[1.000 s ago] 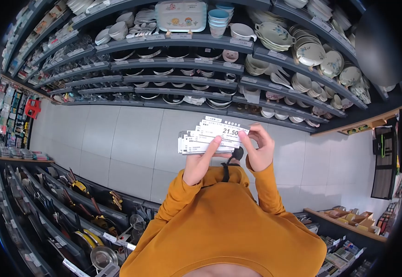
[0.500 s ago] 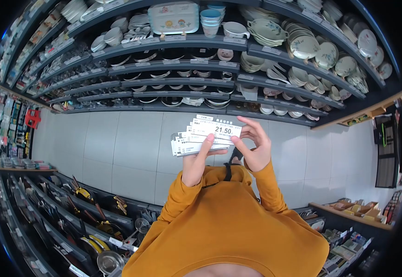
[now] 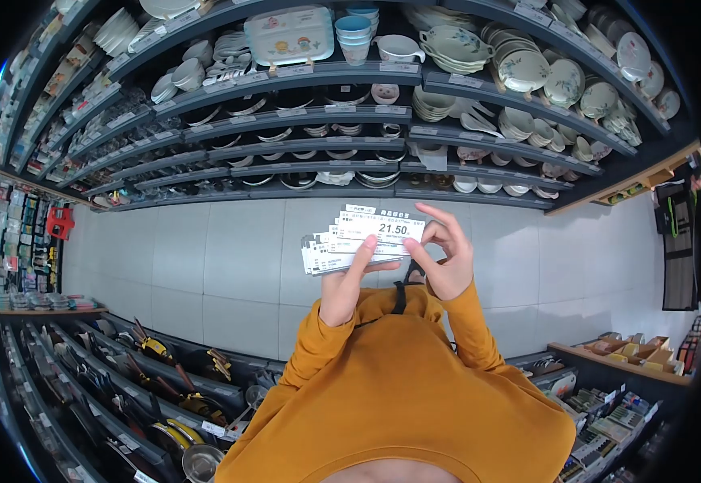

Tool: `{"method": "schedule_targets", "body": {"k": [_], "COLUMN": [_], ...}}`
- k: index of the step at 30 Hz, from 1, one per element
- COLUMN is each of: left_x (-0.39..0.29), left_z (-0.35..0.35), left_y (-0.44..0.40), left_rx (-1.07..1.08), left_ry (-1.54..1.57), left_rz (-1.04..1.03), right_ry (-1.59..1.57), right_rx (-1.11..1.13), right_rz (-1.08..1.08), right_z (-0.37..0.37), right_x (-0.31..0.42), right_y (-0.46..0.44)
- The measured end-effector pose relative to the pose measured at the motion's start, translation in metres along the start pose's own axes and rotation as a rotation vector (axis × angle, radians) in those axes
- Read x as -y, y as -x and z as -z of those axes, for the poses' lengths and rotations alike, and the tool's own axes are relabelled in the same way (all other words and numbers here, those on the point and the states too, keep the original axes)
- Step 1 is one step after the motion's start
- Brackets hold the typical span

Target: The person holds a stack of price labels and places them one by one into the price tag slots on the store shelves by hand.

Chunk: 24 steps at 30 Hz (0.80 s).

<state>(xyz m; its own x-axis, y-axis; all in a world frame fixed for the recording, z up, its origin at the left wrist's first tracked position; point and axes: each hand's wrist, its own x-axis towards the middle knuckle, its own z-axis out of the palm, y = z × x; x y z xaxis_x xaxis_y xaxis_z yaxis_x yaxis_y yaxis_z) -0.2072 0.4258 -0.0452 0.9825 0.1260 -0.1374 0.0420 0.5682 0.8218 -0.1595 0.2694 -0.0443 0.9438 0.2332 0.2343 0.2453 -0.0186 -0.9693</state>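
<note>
A fanned stack of white printed labels [image 3: 342,249] is held in front of my body, the top one reading 21.50. My left hand [image 3: 350,282] grips the stack, its thumb on top and its fingers beneath. At the right edge of the top label, my right hand [image 3: 444,256] pinches the corner with its thumb in front, its index finger stretched out above. Behind the labels lies the grey tiled floor [image 3: 229,249].
Ahead run long shelves [image 3: 310,76] with bowls, plates, cups and a patterned tray [image 3: 290,36]. Shelves with pans [image 3: 201,463] stand at lower left. A red basket [image 3: 59,224] is at far left, and a wooden-edged shelf [image 3: 616,364] at lower right.
The view has shifted and turned slightly over the shelves. My right index finger has straightened away from the label's edge. My left hand keeps its hold on the stack.
</note>
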Motion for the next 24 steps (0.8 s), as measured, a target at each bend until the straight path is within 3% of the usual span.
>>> {"method": "schedule_targets", "body": {"k": [24], "left_x": [0.0001], "left_z": [0.0013], "left_y": [-0.0062], "left_rx": [0.032], "left_ry": [-0.008], "left_rz": [0.043], "right_ry": [0.002], "right_rx": [-0.056], "right_rz": [0.009], "right_z": [0.0036], "right_x": [0.0006], "right_y": [-0.0078]}}
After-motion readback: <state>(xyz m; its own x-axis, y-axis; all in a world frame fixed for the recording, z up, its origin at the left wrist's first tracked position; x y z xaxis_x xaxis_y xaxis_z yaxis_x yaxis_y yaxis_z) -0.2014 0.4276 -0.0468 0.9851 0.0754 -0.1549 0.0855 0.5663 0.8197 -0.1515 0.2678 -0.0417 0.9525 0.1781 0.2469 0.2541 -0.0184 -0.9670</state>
